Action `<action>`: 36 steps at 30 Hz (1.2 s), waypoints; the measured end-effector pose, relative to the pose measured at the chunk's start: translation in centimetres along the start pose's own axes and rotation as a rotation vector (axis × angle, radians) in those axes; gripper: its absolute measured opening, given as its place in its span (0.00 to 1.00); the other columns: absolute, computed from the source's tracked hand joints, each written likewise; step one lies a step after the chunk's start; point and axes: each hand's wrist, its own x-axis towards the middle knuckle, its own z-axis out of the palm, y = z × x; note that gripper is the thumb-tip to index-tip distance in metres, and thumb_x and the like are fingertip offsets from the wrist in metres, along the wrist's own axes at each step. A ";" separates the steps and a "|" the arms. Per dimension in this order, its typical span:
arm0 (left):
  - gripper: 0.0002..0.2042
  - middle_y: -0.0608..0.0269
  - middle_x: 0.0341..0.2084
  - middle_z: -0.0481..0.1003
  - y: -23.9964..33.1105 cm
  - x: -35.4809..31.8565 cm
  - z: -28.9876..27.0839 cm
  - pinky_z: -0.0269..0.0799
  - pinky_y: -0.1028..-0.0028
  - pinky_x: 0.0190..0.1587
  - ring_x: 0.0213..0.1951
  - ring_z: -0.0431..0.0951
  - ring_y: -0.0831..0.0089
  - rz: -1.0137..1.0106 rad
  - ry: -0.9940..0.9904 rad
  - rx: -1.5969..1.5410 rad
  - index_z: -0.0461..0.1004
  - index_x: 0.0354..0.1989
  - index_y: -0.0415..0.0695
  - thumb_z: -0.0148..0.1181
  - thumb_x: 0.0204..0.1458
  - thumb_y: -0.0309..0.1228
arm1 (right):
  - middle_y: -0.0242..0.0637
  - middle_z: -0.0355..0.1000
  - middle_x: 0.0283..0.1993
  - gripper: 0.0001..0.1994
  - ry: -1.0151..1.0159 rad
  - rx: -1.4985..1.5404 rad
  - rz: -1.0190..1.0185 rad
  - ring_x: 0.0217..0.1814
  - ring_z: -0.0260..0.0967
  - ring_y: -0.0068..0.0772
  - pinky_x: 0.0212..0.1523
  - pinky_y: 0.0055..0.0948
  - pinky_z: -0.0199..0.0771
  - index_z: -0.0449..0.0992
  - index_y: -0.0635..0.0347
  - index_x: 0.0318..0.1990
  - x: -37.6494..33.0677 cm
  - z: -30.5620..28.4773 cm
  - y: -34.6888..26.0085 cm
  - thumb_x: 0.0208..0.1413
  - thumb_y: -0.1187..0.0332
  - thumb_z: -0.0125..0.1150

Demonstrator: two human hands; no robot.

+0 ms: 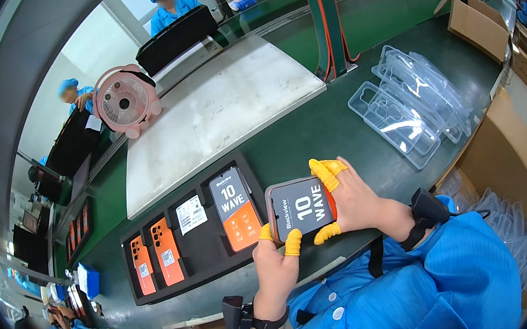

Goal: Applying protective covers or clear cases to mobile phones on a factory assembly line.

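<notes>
Between my two hands I hold a smartphone (302, 208) sideways, its front with a grey and orange printed film turned up. My left hand (277, 261) grips its left end, and my right hand (346, 197) wraps round the right end. Yellow finger cots cover several fingertips. Just left of it lies a black foam tray (216, 252). In its slots are a phone with the same grey and orange film (236, 207), a white label face (191, 215) and two orange phones (167, 252) lying back up, each with a small sticker.
Clear plastic trays (411, 107) are piled on the green bench at right, beside an open carton (473, 27). A large box (506, 161) with more clear trays stands near my right arm. Beyond the foam tray are a white board (224, 110) and a pink fan (126, 102). Co-workers sit around.
</notes>
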 end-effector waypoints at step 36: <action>0.10 0.52 0.27 0.75 -2.2 0.2 -1.9 0.71 0.68 0.34 0.30 0.77 0.57 0.383 0.005 0.418 0.74 0.37 0.38 0.62 0.45 0.24 | 0.37 0.68 0.38 0.22 0.146 0.770 0.106 0.40 0.67 0.32 0.39 0.28 0.69 0.70 0.59 0.40 2.3 -1.0 -2.9 0.39 0.62 0.73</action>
